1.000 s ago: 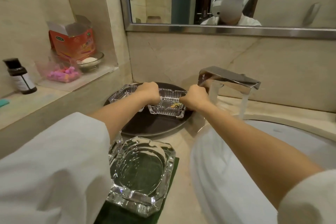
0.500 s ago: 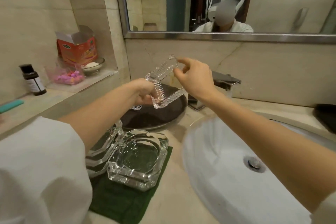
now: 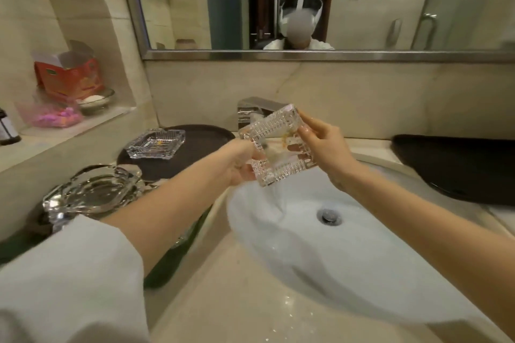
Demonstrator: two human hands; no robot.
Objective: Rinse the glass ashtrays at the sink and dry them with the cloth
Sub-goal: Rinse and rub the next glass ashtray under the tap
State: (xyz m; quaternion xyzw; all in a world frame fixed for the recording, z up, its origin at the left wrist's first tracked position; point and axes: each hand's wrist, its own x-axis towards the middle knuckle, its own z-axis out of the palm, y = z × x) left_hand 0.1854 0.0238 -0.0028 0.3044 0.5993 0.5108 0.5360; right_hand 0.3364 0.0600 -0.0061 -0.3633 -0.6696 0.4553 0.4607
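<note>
The left hand [image 3: 239, 161] has its fingers curled round the left edge of a square cut-glass ashtray [image 3: 278, 145], and the right hand [image 3: 323, 145] pinches the right edge between thumb and fingertips. The ashtray is held tilted on edge above the white sink [image 3: 362, 273], just in front of the chrome tap [image 3: 250, 111]; water runs off its lower corner into the basin beside the drain [image 3: 329, 216]. To the left, a second square ashtray [image 3: 156, 143] lies on a dark round tray [image 3: 200, 145]. Nearer, a large thick ashtray [image 3: 92, 192] rests on a green cloth [image 3: 170, 262], partly hidden by the left forearm.
</note>
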